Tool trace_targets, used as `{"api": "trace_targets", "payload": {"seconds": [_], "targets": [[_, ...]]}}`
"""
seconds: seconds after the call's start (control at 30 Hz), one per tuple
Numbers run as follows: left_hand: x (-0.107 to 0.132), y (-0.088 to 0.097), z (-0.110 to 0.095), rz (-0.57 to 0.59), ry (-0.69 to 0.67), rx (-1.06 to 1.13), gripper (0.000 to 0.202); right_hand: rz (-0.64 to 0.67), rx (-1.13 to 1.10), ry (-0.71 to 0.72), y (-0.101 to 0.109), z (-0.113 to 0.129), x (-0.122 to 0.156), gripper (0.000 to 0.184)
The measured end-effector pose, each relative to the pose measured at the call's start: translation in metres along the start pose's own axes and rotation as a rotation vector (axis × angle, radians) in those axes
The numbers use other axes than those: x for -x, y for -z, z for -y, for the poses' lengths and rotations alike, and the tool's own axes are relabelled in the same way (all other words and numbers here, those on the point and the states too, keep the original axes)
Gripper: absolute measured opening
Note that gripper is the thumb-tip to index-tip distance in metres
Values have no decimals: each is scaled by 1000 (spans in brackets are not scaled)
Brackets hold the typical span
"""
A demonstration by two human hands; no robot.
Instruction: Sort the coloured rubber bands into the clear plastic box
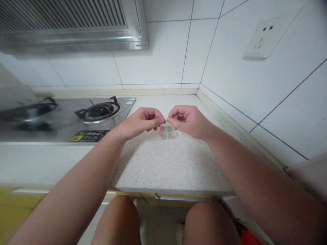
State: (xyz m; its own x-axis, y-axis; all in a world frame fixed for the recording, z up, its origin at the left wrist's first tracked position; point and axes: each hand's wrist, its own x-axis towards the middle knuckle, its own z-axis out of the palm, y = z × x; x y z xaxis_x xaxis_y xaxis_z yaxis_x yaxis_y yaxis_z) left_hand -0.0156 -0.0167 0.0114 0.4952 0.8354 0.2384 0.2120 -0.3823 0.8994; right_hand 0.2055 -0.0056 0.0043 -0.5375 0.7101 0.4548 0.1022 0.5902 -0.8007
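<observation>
Over the speckled countertop (166,170), my left hand (145,120) is closed in a pinch, thumb against forefinger. Facing it across a narrow gap, my right hand (187,120) pinches in the same way. Something tiny and pale shows at the fingertips, too small to name. Just below the fingertips lies a clear plastic case (167,136) with several round compartments. Small reddish, greenish and yellow contents show in them. The hands partly cover the case's far side.
A steel gas hob (61,132) with black burners is set into the counter on the left, under a range hood (89,41). Tiled walls meet in a corner behind the hands. A wall socket (264,35) is at upper right; a drawer handle (184,197) runs below the counter edge.
</observation>
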Motion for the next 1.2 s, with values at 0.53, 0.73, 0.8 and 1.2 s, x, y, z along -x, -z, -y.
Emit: {"api": "trace_targets", "payload": {"seconds": [0.53,0.73,0.8,1.2], "targets": [[0,1,1,-1,-20,-2,25,-5,-18,-6,-1,2,0,17],[-1,1,1,-3,-12,-10,25,-3,-13,0,0,2,0,13],[-1,1,1,-2,-10,-12,25,-2,-10,1,0,2,0,12],[0,0,-1,-2,-4,-14,24,12,5,0,0,-1,0,14]]}}
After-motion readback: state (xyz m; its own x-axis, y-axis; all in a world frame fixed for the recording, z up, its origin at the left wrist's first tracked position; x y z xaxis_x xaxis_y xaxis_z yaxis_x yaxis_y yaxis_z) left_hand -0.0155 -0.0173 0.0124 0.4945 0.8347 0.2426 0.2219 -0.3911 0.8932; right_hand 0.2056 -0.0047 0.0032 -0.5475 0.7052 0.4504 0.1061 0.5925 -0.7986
